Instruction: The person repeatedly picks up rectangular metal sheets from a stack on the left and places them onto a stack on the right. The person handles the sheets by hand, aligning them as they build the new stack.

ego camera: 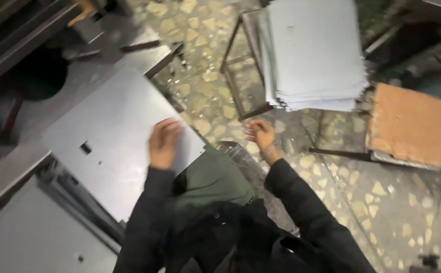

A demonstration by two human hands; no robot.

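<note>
While the view is blurred with motion, the layout still reads clearly enough. At nine o'clock a machine table [26, 129] carries a grey metal sheet [114, 136] with a small rectangular cut-out and a few punched holes; the sheet's near corner overhangs the table edge toward the person's lap. The left hand [163, 143] lies flat on that sheet near its right edge, fingers spread and pointing toward twelve o'clock, pressing down and not wrapped around anything. At about one o'clock from it, the right hand [261, 134] hangs in the air above the speckled floor [332, 177], fingers loosely curled and holding nothing, apart from the sheet. Farther toward one o'clock, a stack of similar sheets [314, 50] rests on a metal frame stand [240, 76], its lower edges fanned unevenly. At three o'clock stands a stool with an orange-brown top [410, 126].

With only one palm on it and a corner unsupported, the sheet could slide or tip off the table. Its thin edges could cut a bare palm if it slips. The fanned stack also looks liable to shed sheets if knocked.
</note>
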